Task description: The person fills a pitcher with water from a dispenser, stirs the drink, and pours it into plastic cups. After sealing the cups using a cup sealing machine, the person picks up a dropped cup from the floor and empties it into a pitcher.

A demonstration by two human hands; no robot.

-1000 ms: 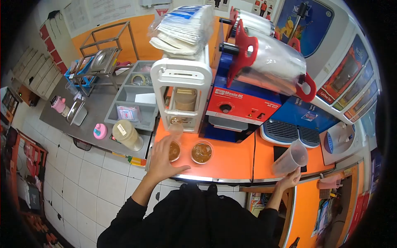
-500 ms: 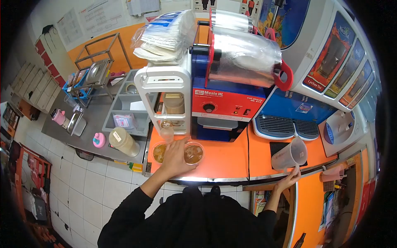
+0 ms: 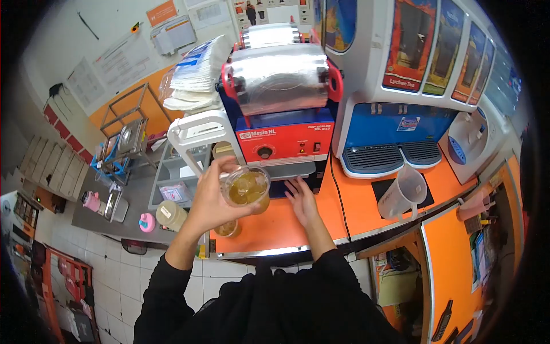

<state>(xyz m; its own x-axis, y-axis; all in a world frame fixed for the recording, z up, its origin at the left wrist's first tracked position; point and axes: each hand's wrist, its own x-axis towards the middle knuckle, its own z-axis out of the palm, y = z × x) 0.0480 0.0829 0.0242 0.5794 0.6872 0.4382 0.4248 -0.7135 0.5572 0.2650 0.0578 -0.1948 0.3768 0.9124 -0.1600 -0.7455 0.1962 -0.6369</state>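
One cup of tea sits gripped in the left hand.

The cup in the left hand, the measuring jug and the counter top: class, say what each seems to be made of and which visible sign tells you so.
Cup in the left hand: probably clear glossy plastic, since the amber drink shows through it.
Measuring jug: likely frosted, translucent plastic; the counter shows dimly through its wall.
Counter top: smooth orange surface, perhaps laminate, with a shiny metal-looking front edge.

Bare orange counter lies open in front of the cup sealer — measuring jug blocks its right, second cup its left.
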